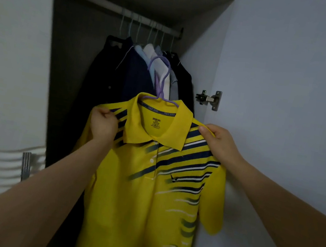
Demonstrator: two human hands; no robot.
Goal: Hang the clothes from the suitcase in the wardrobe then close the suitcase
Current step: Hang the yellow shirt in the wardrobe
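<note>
Polo shirt (145,196), yellow with navy stripes, on purple hanger (160,80): held up before open wardrobe (70,64). Left hand (102,123) grips shoulder at 9 o'clock of collar; right hand (217,140) pinches shoulder at 3 o'clock. Rail (122,12) at 12 o'clock, carrying dark and pale garments (136,69).

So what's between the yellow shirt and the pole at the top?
In the head view, the purple hanger's hook sticks up there, not yet on the pole. Behind it hang dark and pale clothes, above the yellow shirt.

One head-worn wide-angle view faces forward, close to the open wardrobe (113,54), its dark interior perhaps underexposed.
</note>
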